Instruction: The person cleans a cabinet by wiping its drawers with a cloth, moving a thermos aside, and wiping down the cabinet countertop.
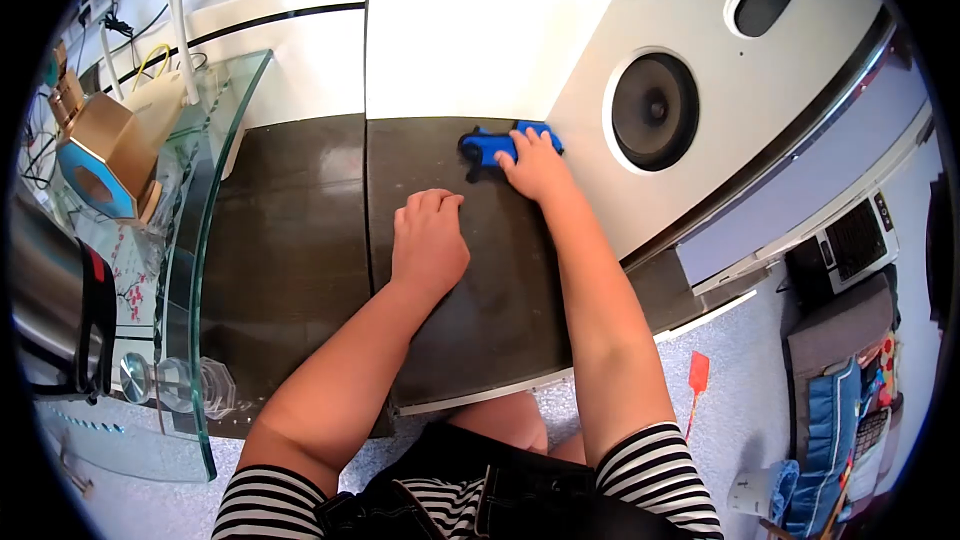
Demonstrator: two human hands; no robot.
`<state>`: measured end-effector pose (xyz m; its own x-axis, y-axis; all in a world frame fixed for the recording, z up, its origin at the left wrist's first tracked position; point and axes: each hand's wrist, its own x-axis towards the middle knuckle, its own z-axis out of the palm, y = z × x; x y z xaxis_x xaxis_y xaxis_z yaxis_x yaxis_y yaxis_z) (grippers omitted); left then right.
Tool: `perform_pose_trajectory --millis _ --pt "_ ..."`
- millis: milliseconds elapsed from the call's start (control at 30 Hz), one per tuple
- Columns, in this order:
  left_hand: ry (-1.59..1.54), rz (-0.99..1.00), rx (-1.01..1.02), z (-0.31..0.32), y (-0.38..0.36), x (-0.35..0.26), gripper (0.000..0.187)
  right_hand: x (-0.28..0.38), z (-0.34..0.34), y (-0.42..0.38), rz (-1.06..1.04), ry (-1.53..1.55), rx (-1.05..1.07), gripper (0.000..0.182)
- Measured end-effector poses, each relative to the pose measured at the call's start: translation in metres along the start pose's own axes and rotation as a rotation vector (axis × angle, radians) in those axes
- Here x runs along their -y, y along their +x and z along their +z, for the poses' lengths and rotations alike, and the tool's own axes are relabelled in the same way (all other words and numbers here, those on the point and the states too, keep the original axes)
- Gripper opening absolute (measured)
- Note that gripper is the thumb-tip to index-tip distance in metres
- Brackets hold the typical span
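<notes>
At the back right of the dark brown surface (330, 210), a blue object with black parts (487, 149) lies in the corner by the white panel. Its exact kind is too small to tell. My right hand (538, 168) is on it, thumb at the near side and fingers over the top, covering its right part. To the left and closer to me, my left hand (430, 240) rests loosely closed over the surface, knuckles up. Nothing shows between its fingers, and its palm is hidden. It stays apart from the blue object.
A glass shelf (205, 270) on the left holds a white router (165, 105), a gold and blue box (105, 160), a steel kettle (50, 290) and a glass jar (190, 385). A white panel with a round black speaker (655, 110) stands right.
</notes>
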<state>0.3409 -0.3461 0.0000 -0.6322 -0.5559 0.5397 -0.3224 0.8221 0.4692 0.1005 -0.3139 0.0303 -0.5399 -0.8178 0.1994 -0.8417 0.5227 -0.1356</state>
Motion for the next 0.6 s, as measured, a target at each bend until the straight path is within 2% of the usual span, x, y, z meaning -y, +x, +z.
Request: perform_pose_trajectory --millis 100,333,433,600 --pt "-0.018 -0.010 0.005 0.000 0.000 0.001 0.037 0.000 -0.005 -0.045 -0.056 0.006 -0.029 0.066" --pt "-0.021 -0.042 0.042 -0.001 0.001 0.003 0.035 0.019 -0.042 -0.207 -0.211 0.029 -0.128 0.061" --pt "-0.014 -0.031 0.069 0.001 -0.001 0.004 0.035 0.033 -0.069 -0.267 -0.202 0.060 -0.089 0.059" --pt "0.001 -0.030 0.064 -0.002 0.000 0.002 0.038 0.033 -0.076 -0.277 -0.191 0.082 -0.049 0.060"
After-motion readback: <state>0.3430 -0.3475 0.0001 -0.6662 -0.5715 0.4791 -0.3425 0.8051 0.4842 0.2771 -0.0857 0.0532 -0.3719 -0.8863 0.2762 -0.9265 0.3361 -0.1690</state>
